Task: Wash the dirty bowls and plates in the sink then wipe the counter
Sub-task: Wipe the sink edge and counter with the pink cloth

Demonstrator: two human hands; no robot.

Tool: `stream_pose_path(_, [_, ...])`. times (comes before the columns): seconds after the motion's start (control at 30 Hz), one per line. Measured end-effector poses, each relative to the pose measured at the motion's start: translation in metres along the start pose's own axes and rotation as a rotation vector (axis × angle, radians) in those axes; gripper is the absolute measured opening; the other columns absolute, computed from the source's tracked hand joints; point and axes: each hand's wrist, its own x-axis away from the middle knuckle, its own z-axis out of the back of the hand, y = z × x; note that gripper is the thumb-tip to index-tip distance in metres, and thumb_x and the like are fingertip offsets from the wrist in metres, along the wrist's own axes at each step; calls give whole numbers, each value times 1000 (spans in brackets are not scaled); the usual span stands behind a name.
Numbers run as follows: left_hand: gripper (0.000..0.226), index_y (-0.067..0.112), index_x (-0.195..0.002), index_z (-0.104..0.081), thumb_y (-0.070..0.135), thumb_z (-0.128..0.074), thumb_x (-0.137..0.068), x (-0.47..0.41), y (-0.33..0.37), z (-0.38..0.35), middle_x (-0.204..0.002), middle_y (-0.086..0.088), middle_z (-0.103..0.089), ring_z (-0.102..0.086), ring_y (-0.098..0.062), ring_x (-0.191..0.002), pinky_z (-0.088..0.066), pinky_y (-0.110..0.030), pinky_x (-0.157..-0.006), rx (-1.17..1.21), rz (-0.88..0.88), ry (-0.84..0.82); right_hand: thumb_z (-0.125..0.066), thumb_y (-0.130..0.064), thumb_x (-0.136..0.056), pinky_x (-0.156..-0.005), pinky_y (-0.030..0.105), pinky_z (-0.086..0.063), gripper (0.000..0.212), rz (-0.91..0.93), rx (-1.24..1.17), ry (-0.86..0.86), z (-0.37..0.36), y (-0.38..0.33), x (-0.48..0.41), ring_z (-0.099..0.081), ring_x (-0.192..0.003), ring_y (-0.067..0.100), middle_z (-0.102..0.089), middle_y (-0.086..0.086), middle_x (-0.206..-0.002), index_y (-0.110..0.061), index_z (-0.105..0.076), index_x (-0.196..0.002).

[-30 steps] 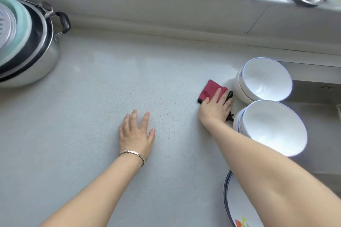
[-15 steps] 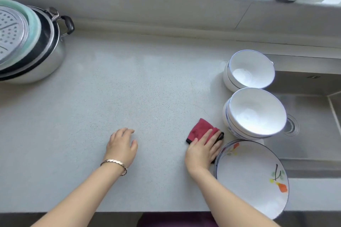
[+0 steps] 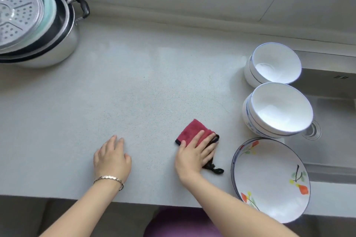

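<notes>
Now right hand [image 3: 193,153] presses red cloth [image 3: 189,131], fingers straight; left hand [image 3: 111,158] rests loosely curled.

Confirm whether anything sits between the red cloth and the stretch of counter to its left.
Only the left hand, resting on the counter directly left of the red cloth that the right hand presses flat. Past it, nothing visible until the pot stack at the far back left.

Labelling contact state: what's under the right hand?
A red cloth lies under the right hand, pressed flat on the counter. Its far corner and a black loop stick out. The part the hand covers cannot be seen.
</notes>
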Motion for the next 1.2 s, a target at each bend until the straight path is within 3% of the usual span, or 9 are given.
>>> stream_pose_path(0.1, [52,18,-143,-30,19,-41,-93,2,-9,-2,-155,-1,-18,-19,-18,-142,-11,-34,-115,24,-18,4,-34,-30,-97,-114,50,-4,62,217,168,-40,13,-16,-42,5,-142,43,8,23,-155,-9,-6,-149])
stream_pose_path(0.17, [52,17,-143,-31,16,-42,-92,4,-14,-3,-155,-1,-19,-19,-19,-142,-11,-34,-116,71,-19,14,-34,-21,-97,-114,46,6,62,376,190,-25,24,-38,-79,16,-142,35,17,12,-156,-17,-3,-150])
stream_pose_path(0.43, [50,11,-140,-37,8,-45,-91,21,-22,-2,-152,-7,-25,-22,-22,-141,-14,-34,-115,241,15,35,-43,2,-85,-114,32,5,66,867,151,-156,18,-12,-46,6,-146,24,-7,-4,-157,-24,-31,-145])
stream_pose_path(0.6, [46,8,-136,-43,5,-45,-90,27,-9,4,-150,-9,-31,-26,-25,-138,-17,-35,-114,277,9,45,-31,-2,-77,-110,42,-7,61,1044,144,-229,1,56,16,-8,-139,32,-30,2,-150,-16,-53,-132])
stream_pose_path(0.8, [37,6,-125,-53,4,-44,-90,31,45,23,-134,-11,-50,-40,-27,-127,-28,-37,-106,287,-65,84,-34,11,-82,-110,26,-29,58,802,37,-703,73,64,30,-37,-134,16,-39,-5,-147,-13,-55,-130])
stream_pose_path(0.87, [35,6,-123,-55,4,-44,-90,36,76,29,-129,-11,-54,-44,-27,-123,-33,-35,-101,305,-116,114,-34,8,-80,-79,19,-45,58,610,-122,-673,121,73,19,-60,-90,10,-52,-6,-135,-18,-60,-125])
stream_pose_path(0.93, [32,8,-120,-57,5,-44,-91,46,115,31,-119,-9,-59,-50,-24,-111,-38,-32,-89,337,-170,146,-34,6,-78,-58,18,-44,58,489,-254,-606,174,94,7,-56,-64,15,-65,-1,-105,-24,-64,-117])
stream_pose_path(1.1, [28,18,-116,-59,14,-45,-92,89,231,20,-103,-2,-62,-56,-21,-94,-44,-31,-77,277,-359,149,-37,12,-80,-58,-1,-36,52,430,-345,-468,302,181,-34,-54,-65,-18,-60,-12,-96,-18,-64,-114])
stream_pose_path(1.2, [26,22,-114,-60,18,-45,-92,114,308,10,-108,0,-64,-59,-22,-98,-42,-28,-76,245,-410,157,-38,6,-80,-58,6,-41,51,401,-233,-389,364,245,-73,-57,-69,-2,-63,-9,-97,-29,-64,-106])
